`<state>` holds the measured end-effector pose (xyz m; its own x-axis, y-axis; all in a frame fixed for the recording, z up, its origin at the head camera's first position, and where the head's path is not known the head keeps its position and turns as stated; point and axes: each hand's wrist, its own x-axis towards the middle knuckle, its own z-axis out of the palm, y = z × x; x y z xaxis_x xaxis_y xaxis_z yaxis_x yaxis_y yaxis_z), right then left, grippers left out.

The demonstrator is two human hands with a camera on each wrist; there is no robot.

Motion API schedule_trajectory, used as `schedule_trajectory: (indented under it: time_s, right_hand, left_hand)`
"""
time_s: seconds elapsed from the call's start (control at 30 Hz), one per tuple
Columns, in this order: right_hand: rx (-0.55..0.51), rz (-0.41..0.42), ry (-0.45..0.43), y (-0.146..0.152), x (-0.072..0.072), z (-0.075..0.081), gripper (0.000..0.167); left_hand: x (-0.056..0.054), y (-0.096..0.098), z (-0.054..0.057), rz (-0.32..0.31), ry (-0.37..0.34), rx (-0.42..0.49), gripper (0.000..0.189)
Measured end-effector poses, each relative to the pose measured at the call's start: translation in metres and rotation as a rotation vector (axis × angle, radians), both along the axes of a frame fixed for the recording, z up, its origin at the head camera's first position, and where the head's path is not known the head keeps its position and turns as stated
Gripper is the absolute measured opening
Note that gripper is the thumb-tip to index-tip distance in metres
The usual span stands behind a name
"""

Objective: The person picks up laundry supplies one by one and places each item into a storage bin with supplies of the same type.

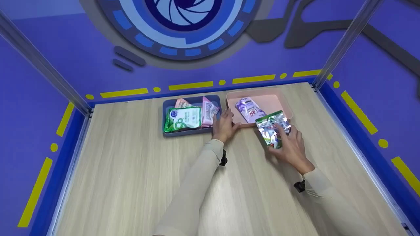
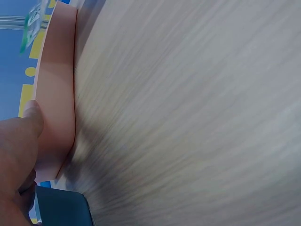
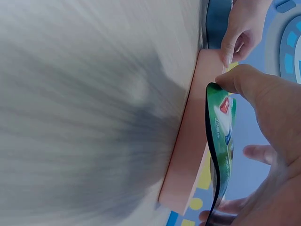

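My right hand (image 1: 292,149) holds a silver pouch with green edges (image 1: 266,131) by its sides, tilted over the near right part of the pink tray (image 1: 272,102). In the right wrist view the thumb presses on one edge of the pouch (image 3: 221,127) and the fingers reach its opposite edge. My left hand (image 1: 223,127) grips the near left corner of the pink tray, thumb on its rim in the left wrist view. Inside that tray lies a purple-and-white pouch (image 1: 246,108).
Left of the pink tray stands a blue-grey tray (image 1: 187,133). It holds a green-and-white packet (image 1: 187,118), a pink packet (image 1: 208,111) and a peach packet (image 1: 182,103). Both trays sit near the back of the wood-grain table (image 1: 131,164), before a purple-blue wall (image 1: 108,78).
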<state>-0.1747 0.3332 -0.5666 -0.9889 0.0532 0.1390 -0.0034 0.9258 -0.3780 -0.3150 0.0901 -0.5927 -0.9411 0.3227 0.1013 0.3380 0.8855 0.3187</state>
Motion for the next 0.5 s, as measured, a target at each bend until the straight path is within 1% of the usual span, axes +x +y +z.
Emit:
schedule_trajectory:
  time_s: [0.3, 0.5]
  right_hand:
    - [0.013, 0.0, 0.004, 0.008, -0.017, 0.005, 0.099]
    - [0.019, 0.01, 0.016, 0.014, -0.031, 0.008, 0.101]
  left_hand:
    - [-0.001, 0.001, -0.001, 0.0, -0.006, -0.018, 0.058]
    - [-0.001, 0.0, -0.002, -0.001, 0.001, -0.005, 0.058]
